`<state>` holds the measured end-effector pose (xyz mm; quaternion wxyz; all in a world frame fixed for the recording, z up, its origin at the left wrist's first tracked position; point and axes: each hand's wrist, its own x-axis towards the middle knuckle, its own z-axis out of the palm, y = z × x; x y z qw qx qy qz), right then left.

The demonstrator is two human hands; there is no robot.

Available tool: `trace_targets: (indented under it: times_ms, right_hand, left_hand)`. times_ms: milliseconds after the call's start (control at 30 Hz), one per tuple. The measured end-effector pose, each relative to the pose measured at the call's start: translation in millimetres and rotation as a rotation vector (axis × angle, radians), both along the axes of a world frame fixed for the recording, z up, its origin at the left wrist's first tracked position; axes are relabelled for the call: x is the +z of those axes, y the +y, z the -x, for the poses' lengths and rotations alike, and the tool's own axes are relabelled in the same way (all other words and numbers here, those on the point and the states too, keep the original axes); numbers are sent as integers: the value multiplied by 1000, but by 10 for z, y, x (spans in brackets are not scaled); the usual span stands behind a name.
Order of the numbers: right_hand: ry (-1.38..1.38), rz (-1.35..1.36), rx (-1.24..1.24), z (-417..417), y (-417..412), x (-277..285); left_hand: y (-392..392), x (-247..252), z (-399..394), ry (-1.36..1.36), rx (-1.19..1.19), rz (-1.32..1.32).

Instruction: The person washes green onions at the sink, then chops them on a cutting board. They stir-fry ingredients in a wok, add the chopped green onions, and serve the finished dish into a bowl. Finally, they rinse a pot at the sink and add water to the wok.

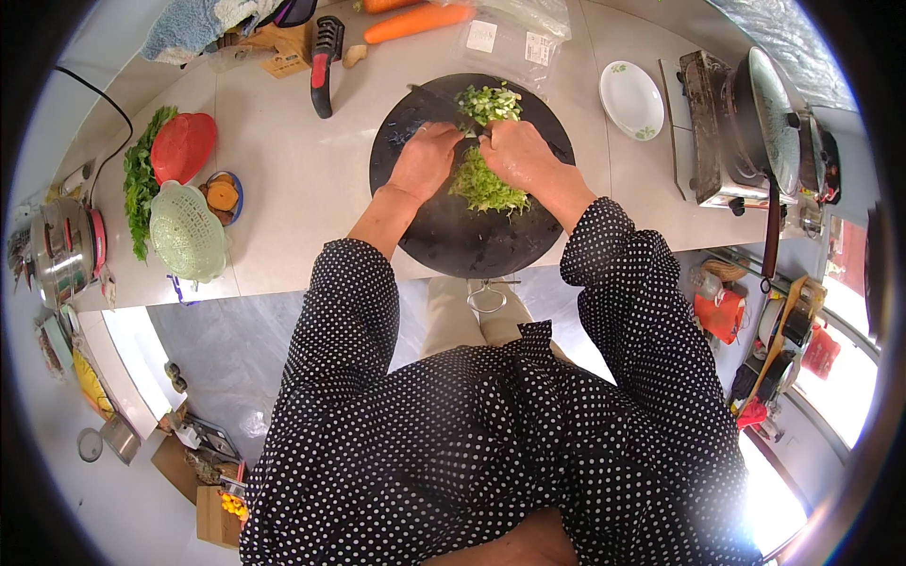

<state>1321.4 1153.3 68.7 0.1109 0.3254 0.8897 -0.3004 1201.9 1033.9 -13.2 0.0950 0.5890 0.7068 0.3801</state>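
A round black cutting board lies on the counter before me. On it are a pile of chopped green-and-white pieces, possibly scallion, and nearer me a pile of finely shredded light-green vegetable. My right hand is closed around what looks like the handle of a knife, whose dark blade points to the far left and blends into the board. My left hand is beside the blade, fingertips bent together near small green bits between the piles; whether they pinch anything is hidden.
Beyond the board lie a knife sharpener, carrots and a clear plastic package. To the right are a white oval plate and a stove with a pan. Leafy greens, red and green baskets stand left.
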Motion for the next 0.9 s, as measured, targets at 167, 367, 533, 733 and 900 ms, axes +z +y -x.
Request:
trace_targets:
  times_ms: [167,367,533,733,900]
  right_hand:
    - [-82,-4,17,36,-30,-77]
    - [-188,19,28,168,-42,-5]
    - [-104,-53,-5,121,-112,-75]
    - [55,28,-49,-33,17,-65]
    - [35,29,-1,33,-32,80]
  left_hand:
    - [28,-19,-33,16,-7,61]
    - [36,-60,-20,86,-53,47]
    - [22,-32,-65,87,-8,32]
    - [79,-53,-80,-37,72,-77]
    - [-7,50,-98,-184,208,-42]
